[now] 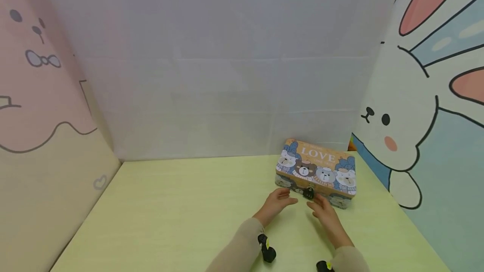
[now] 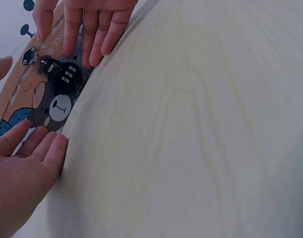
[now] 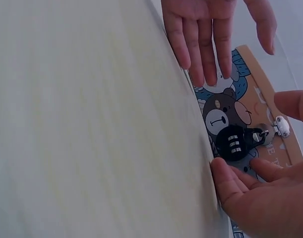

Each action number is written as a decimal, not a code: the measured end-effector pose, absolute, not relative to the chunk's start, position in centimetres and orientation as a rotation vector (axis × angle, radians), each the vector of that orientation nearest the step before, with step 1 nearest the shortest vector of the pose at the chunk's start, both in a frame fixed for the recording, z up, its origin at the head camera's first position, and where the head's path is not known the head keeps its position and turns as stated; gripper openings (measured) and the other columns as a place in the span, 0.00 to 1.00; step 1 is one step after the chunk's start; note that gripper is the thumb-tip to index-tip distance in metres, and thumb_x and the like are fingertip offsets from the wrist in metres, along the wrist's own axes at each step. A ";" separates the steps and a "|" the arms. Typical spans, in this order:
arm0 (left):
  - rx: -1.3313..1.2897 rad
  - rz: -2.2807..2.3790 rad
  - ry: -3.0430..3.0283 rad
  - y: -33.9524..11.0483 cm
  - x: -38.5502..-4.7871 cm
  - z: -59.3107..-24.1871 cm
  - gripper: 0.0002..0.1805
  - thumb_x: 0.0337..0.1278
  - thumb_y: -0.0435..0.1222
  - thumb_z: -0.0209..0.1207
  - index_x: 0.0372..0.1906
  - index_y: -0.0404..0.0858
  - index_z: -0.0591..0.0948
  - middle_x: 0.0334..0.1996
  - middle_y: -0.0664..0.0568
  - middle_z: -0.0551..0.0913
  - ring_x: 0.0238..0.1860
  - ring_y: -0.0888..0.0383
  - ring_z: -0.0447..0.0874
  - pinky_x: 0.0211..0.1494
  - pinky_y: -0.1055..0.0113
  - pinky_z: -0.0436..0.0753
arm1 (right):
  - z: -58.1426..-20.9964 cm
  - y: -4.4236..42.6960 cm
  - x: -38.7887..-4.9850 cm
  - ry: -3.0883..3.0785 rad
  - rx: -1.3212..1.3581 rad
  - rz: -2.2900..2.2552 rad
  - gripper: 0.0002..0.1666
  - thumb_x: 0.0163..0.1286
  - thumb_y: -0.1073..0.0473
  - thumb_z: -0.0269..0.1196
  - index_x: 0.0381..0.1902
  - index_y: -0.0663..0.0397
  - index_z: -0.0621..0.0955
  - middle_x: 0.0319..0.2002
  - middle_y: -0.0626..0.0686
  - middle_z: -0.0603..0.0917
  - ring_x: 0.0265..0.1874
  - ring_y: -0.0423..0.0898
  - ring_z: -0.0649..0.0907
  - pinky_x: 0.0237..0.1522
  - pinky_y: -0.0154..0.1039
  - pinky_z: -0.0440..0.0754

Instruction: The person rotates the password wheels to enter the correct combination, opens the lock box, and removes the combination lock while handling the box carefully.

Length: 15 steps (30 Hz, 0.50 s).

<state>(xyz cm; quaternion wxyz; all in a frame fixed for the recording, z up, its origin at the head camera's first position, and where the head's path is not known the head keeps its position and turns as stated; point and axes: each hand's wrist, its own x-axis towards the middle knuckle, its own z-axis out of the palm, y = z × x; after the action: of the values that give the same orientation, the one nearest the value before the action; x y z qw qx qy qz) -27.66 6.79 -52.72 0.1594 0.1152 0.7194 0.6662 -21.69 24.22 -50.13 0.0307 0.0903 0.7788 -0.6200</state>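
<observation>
Your left sleeve (image 1: 238, 244) and your right sleeve (image 1: 349, 259) come nearest to the head camera, each with a small black device (image 1: 267, 253) at the wrist. Beyond them, on the right far part of the desk (image 1: 181, 213), lies the tin box (image 1: 317, 165), near the white backdrop (image 1: 227, 66). It rests flat with its printed lid upward, a little askew, so that its front wall looks toward you; probably this placing lets both your hands reach the black padlock (image 3: 234, 143). The padlock hangs before this wall because its shackle seems to pass through the fitting beside the metal latch (image 3: 281, 127).

Your forearms reach forward and lean toward each other, left one slanting to the right and right one to the left. Your left hand (image 1: 277, 204) and your right hand (image 1: 327, 214) stand at the two sides of the padlock, with the palms roughly facing. On both hands the fingers are relaxed or nearly straight, with the thumb held apart, and they clamp nothing. Your right fingertips are just beside the padlock; whether any of them touches it or the box, you cannot tell from these views.
</observation>
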 end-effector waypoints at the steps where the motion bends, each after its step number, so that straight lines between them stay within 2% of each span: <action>1: 0.340 1.916 2.037 7.2 -27.7 -52.8 0.31 0.62 0.39 0.64 0.66 0.29 0.72 0.62 0.38 0.75 0.63 0.42 0.74 0.62 0.50 0.74 | -50.2 24.3 -21.7 2.396 0.285 -1.932 0.42 0.78 0.59 0.51 0.73 0.80 0.44 0.71 0.80 0.52 0.68 0.72 0.60 0.65 0.60 0.66; 5: 0.367 1.950 1.996 8.6 -27.8 -53.2 0.27 0.63 0.36 0.62 0.64 0.28 0.74 0.59 0.40 0.78 0.58 0.46 0.78 0.59 0.55 0.78 | -50.6 24.6 -21.7 2.339 0.331 -2.042 0.37 0.78 0.62 0.50 0.72 0.81 0.48 0.69 0.78 0.56 0.66 0.66 0.65 0.59 0.46 0.74; 8: 0.355 1.987 2.005 9.1 -28.0 -53.6 0.24 0.63 0.34 0.61 0.61 0.26 0.76 0.57 0.40 0.80 0.55 0.49 0.81 0.56 0.57 0.80 | -51.0 24.6 -21.8 2.291 0.347 -2.110 0.35 0.78 0.64 0.49 0.72 0.80 0.52 0.69 0.77 0.59 0.64 0.59 0.67 0.50 0.35 0.76; 15: 0.281 2.135 1.943 10.9 -28.7 -54.7 0.21 0.60 0.32 0.61 0.56 0.26 0.80 0.52 0.42 0.84 0.45 0.56 0.84 0.50 0.63 0.82 | -51.2 25.2 -21.9 2.230 0.297 -2.167 0.34 0.79 0.64 0.47 0.73 0.79 0.51 0.71 0.75 0.57 0.68 0.61 0.61 0.51 0.33 0.75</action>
<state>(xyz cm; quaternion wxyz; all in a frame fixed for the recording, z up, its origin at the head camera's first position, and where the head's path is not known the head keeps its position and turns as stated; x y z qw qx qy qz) -28.69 10.92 -54.69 0.1201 0.0962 0.6651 0.7307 -21.89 25.25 -51.22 0.0089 0.0949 0.7138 -0.6938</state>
